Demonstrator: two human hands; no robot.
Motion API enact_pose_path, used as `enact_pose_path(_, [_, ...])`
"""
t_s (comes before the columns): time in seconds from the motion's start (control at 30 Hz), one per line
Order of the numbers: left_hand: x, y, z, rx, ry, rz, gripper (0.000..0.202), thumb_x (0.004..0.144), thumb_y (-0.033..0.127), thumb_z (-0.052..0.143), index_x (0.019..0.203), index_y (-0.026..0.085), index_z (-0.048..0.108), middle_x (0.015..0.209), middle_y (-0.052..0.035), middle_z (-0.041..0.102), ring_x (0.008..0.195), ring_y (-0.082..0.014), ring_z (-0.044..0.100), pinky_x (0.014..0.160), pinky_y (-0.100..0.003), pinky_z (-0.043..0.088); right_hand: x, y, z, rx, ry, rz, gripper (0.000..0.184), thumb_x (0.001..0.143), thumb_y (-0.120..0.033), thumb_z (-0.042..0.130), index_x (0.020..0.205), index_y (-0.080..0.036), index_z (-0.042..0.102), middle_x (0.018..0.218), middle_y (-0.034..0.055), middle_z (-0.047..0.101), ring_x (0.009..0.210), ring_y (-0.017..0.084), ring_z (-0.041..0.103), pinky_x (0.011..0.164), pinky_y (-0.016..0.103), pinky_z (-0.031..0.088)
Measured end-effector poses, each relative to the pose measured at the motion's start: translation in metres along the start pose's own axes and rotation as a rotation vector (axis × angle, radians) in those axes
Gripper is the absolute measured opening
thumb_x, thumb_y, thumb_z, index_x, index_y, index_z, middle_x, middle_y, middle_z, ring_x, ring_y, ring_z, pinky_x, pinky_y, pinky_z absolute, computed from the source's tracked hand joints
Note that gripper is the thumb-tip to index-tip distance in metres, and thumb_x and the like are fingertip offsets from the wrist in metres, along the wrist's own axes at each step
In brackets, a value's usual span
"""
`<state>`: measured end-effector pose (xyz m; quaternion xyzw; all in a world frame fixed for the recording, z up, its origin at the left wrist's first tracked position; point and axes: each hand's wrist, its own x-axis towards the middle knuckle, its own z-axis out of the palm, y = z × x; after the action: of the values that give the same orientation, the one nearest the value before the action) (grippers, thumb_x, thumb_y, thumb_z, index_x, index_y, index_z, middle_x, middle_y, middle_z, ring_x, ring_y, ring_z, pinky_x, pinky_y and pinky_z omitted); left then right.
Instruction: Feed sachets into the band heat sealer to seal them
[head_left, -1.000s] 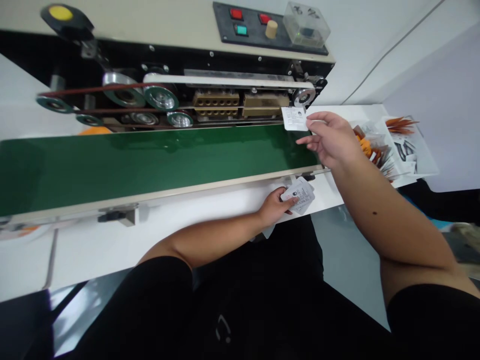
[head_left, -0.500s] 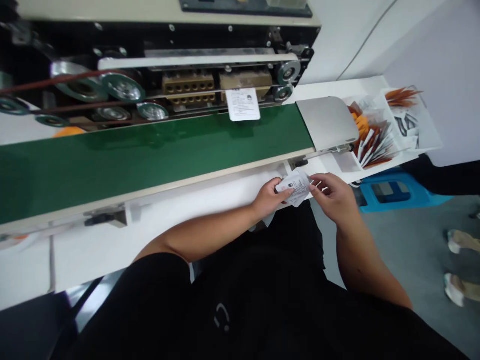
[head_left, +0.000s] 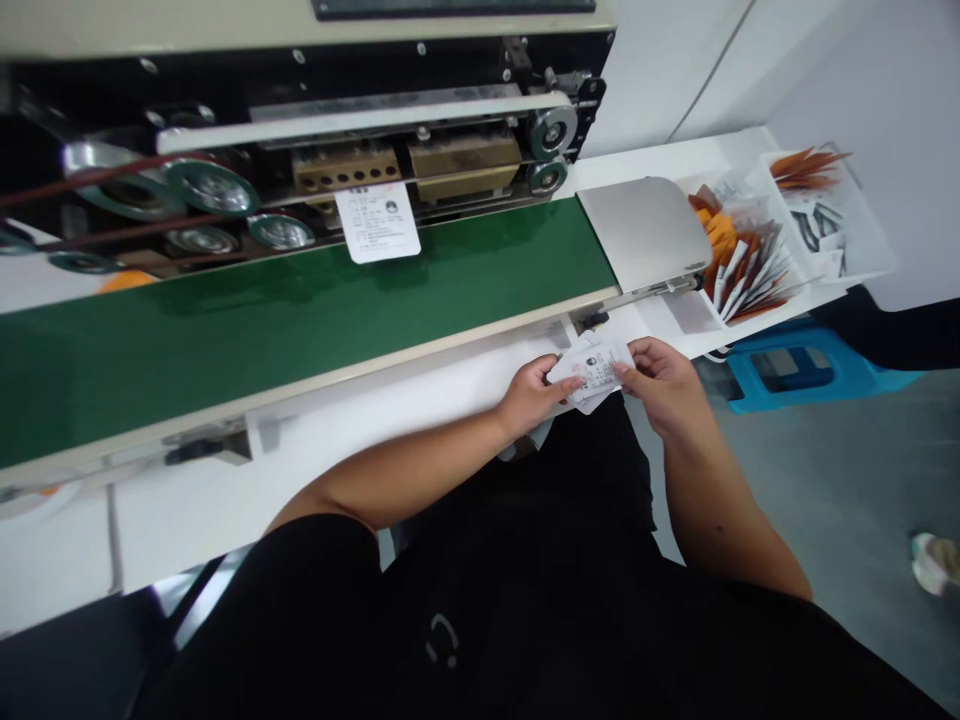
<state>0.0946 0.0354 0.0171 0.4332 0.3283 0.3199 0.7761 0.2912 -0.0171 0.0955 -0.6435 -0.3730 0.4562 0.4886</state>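
My left hand (head_left: 534, 394) grips a small fanned stack of white printed cards (head_left: 591, 372), thumb on top, near the front edge of the conveyor. At the stack's right side, my right hand (head_left: 660, 380) pinches the edge of a card between thumb and fingers. The top card shows lines of print and a small dark picture. Another white printed card (head_left: 379, 228) hangs from the machine's belts (head_left: 360, 122), its lower edge over the green conveyor belt (head_left: 480, 248).
A metal plate (head_left: 645, 232) covers the conveyor's right end. Beyond it, a white bin holds orange and white packets (head_left: 742, 265), beside a clear tray (head_left: 862, 235) with more pieces. A blue stool (head_left: 795, 368) stands on the floor at right, near a person's shoe (head_left: 934, 565).
The card in the machine has travelled left along the belts. My right hand has drawn closer onto the stack, its thumb now on the top card. The view has shifted slightly.
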Motion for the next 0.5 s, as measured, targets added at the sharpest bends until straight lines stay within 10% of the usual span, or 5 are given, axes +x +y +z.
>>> enact_pose_path(0.2, [0.002,-0.003,0.001,-0.05,0.03,-0.018,0.05,0.08,0.056,0.09,0.096,0.015,0.067,0.094,-0.0058,0.076,0.081,-0.0163,0.071,0.072,-0.027,0.059,0.012,-0.028,-0.013,0.185,0.163,-0.046,0.032,0.073,-0.033,0.092,0.085,-0.023,0.065,0.063,-0.0047,0.061,0.049,0.008,0.046,0.045,0.018,0.033])
enact_pose_path(0.5, [0.006,-0.008,-0.002,-0.07,0.025,-0.036,0.051,0.082,0.056,0.089,0.101,0.014,0.068,0.101,-0.009,0.079,0.088,-0.0194,0.075,0.077,-0.03,0.061,0.065,-0.098,-0.003,0.406,-0.069,0.098,0.021,0.075,-0.026,0.077,0.095,-0.025,0.071,0.097,-0.0024,0.073,0.052,0.005,0.038,0.043,0.02,0.036])
